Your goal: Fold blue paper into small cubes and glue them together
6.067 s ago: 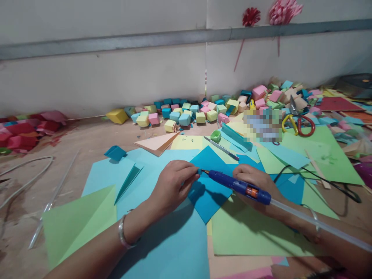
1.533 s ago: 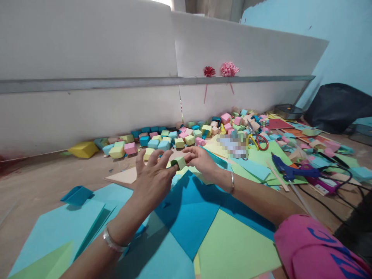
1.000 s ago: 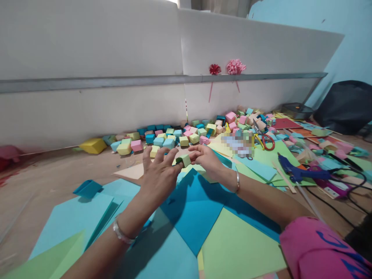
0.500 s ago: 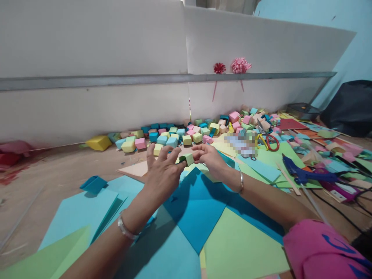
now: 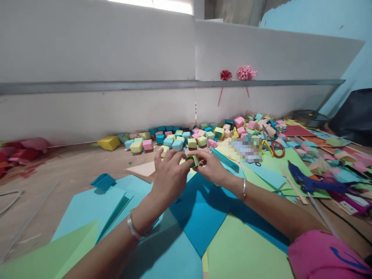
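pink sleeve (image 5: 322,254) cut off at lower right, left hand (image 5: 172,172) back upward, right hand (image 5: 211,167) facing it, fingers of both pinching a small green paper piece (image 5: 195,160) above dark blue paper (image 5: 200,221), its edges partly hidden, pixelated patch (image 5: 245,149) beyond

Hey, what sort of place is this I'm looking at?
Probably a paper-craft workspace: coloured paper sheets lie spread under the hands, small paper boxes are gathered toward the back, and a blue glue gun lies to the right.

Silver bangles (image 5: 132,226) are worn with a blue-marked pink sleeve (image 5: 310,252).
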Available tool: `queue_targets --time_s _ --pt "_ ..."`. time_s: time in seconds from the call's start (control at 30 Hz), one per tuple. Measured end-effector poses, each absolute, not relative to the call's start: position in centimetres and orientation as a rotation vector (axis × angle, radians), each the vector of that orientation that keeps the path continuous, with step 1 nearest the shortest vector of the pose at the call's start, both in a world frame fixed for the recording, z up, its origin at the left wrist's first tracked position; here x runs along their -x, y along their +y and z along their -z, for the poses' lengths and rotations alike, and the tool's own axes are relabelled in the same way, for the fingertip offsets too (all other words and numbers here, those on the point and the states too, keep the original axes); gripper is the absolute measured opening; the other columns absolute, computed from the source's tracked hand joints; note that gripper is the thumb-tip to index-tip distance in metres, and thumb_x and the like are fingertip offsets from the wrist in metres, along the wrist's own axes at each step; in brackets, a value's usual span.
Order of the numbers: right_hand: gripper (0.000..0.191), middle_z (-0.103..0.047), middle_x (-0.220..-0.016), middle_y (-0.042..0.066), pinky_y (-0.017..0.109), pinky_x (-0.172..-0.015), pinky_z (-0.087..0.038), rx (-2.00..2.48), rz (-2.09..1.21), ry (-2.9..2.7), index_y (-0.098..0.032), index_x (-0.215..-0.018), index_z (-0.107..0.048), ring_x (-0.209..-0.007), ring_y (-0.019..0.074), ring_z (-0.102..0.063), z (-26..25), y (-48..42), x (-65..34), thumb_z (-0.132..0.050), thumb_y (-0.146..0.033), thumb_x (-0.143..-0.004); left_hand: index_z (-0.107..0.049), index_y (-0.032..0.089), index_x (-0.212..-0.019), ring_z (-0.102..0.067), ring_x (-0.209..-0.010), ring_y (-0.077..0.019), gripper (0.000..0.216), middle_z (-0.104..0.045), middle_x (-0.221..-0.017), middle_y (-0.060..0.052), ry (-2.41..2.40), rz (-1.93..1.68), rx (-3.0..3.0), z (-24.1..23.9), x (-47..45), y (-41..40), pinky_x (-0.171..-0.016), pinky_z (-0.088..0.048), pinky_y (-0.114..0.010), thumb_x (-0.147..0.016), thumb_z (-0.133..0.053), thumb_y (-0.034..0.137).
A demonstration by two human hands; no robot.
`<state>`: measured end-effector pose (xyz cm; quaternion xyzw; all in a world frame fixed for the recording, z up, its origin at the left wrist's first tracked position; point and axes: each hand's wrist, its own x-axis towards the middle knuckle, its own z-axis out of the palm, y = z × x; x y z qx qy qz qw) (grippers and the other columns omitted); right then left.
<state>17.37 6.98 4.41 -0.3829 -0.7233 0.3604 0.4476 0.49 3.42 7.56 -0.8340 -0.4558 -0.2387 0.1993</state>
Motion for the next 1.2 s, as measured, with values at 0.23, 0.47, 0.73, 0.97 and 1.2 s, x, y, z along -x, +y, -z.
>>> queue_targets --time_s 0.23,0.47,0.73,0.97,1.2 --pt "0.046 -0.067 -0.107 0.004 0.026 -0.069 -0.048 0.975 -0.971 -1.762 -0.021 -0.104 -0.07 -0.085 0.0149 -0.058 -4.5 7.2 -17.5 -0.057 -0.005 -0.063 -0.061 0.022 -0.108 -0.06 -0.105 -0.03 0.037 -0.07 -0.106 -0.007 -1.349 0.77 2.398 -8.3 -0.5 3.1 -0.101 -0.035 -0.055 -0.074 -0.075 0.017" --pt "0.042 -0.065 -0.093 0.002 0.028 -0.072 -0.046 0.854 -1.362 -1.559 -0.018 -0.1 -0.065 -0.082 0.0147 -0.058 -4.8 7.3 -17.6 -0.063 -0.01 -0.058 -0.059 0.019 -0.092 -0.064 -0.08 -0.0185 0.013 -0.067 -0.088 -0.004 -1.375 1.392 2.403 -10.9 0.9 2.9 -0.071 -0.051 -0.032 -0.086 -0.065 0.028" --pt "0.02 -0.058 -0.08 -0.001 0.025 -0.063 -0.039 0.958 -1.32 -1.899 -0.016 -0.085 -0.064 -0.074 0.0127 -0.05 -4.6 7.0 -18.0 -0.07 -0.025 -0.068 -0.065 0.019 -0.065 -0.058 -0.061 -0.0126 0.028 -0.065 -0.063 0.001 -1.417 1.47 2.334 -13.1 2.1 1.9 -0.059 -0.045 -0.024 -0.089 -0.06 0.034" --pt "0.032 -0.064 -0.088 0.0 0.025 -0.065 -0.044 0.884 -1.269 -2.155 -0.017 -0.099 -0.066 -0.074 0.0129 -0.055 -3.8 7.5 -18.6 -0.073 -0.023 -0.069 -0.074 0.021 -0.077 -0.066 -0.071 -0.0138 0.005 -0.073 -0.074 0.0 -1.409 1.678 2.256 -12.9 1.7 1.7 -0.064 -0.053 -0.024 -0.079 -0.071 0.023" --pt "0.034 -0.062 -0.102 0.007 0.033 -0.086 -0.044 0.652 -0.817 -2.764 -0.019 -0.099 -0.068 -0.096 0.0207 -0.055 -4.5 6.4 -18.5 -0.08 -0.016 -0.067 -0.075 0.024 -0.069 -0.067 -0.066 -0.0146 0.007 -0.073 -0.07 0.001 -1.41 1.857 2.33 -13.3 1.7 1.0 -0.061 -0.056 -0.027 -0.068 -0.081 0.025"
